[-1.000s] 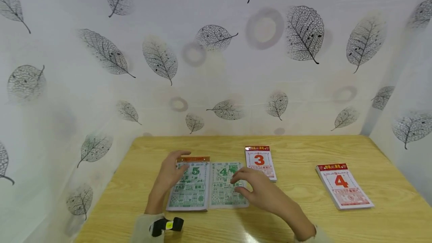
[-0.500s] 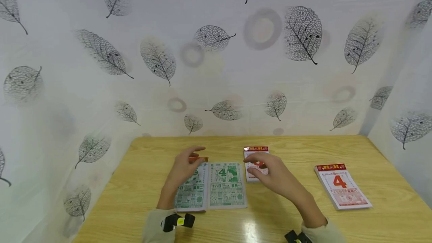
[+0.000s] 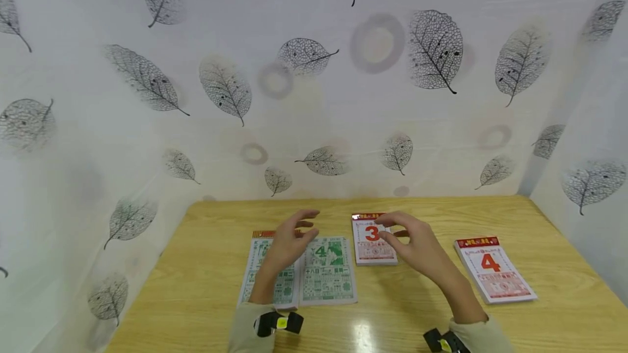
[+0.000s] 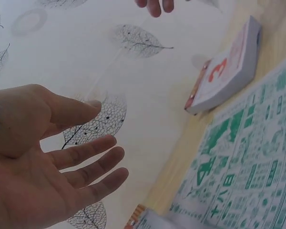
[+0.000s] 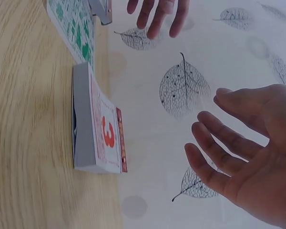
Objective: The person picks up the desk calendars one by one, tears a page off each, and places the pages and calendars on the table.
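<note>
While both hands hung in the air above the wooden table (image 3: 196, 287), neither one touched anything. The left hand (image 3: 287, 244) hovered over the green calendar (image 3: 326, 271), which lay flat with a loose green sheet beside it, the two side by side near the front middle of the table. Its fingers (image 4: 93, 164) were straight and slightly spread, the thumb held apart, and the palm was empty. The right hand (image 3: 417, 244) hovered just right of the small red calendar marked 3 (image 3: 374, 238), partly over its right edge in the head view. Its fingers (image 5: 219, 143) were loosely extended and a little apart, holding nothing.

That calendar marked 3 lay flat near the back middle of the table, its left edge close to the top right corner of the green sheet, with a narrow strip of bare wood between them. A second red calendar marked 4 (image 3: 493, 268) lay well apart to the right, tilted a little, with open wood between it and the right wall. Bare table ran along the front edge below the green pages, and a wider bare stretch lay to their left. Leaf-patterned walls (image 3: 314, 97) closed the table in at the back and on both sides.
</note>
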### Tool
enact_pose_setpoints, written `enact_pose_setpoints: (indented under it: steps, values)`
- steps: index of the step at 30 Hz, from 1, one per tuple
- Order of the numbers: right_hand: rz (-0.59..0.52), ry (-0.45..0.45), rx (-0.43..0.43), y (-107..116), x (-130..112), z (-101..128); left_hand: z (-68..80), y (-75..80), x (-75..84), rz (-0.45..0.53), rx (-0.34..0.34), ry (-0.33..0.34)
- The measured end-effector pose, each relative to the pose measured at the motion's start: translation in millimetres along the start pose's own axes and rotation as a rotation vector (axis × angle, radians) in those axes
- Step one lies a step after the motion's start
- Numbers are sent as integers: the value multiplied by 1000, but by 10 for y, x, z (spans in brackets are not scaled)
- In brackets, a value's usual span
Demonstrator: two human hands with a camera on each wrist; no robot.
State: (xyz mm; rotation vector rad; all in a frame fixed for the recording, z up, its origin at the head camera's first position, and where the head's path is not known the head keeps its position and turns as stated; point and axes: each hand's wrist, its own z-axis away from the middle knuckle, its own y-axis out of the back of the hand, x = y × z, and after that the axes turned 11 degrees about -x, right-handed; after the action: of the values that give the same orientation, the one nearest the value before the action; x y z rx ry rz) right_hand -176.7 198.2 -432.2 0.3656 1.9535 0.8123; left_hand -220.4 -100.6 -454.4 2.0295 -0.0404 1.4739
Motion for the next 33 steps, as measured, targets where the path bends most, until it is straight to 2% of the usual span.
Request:
enact_pose_setpoints:
  steps: [7,20,26,33]
  values:
    - [28,-13,82,55,112,48,-104,-123,48,59,-4,-48]
    - [13,-84,93,47,293,67,-240,-375,31,92,-11,-6]
    - [1,-100,105,33,353,59,-307,-491,-42,128,16,8]
    - [-38,-121,115,3,434,59,-363,-636,-86,174,83,40]
